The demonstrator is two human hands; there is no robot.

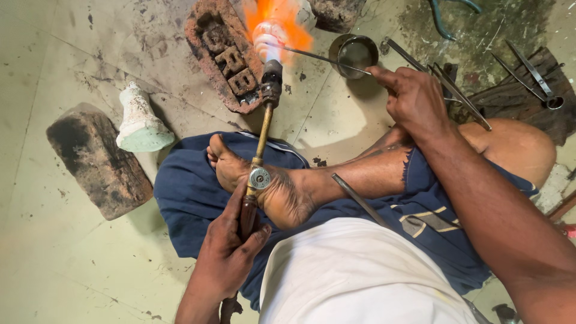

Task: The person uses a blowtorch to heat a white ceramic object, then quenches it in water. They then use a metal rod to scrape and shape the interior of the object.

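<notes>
Your left hand (231, 240) is wrapped tight around the dark wooden grip of the blowtorch (262, 129), its brass stem running up over your bare foot (264, 180) so the nozzle points away from your body and into the orange flame (277, 24). Your right hand (414, 99) is pinched shut on a thin metal rod (321, 58), reaching its far tip into the flame from the side, which keeps your fingers well clear of the heat. The flame plays just beside the scorched brick block (225, 54) (it seems to serve as a heatproof bed). A small metal bowl (354, 54) sits near the rod, and tweezers (438, 81) lie close by your right hand, within easy reach.
</notes>
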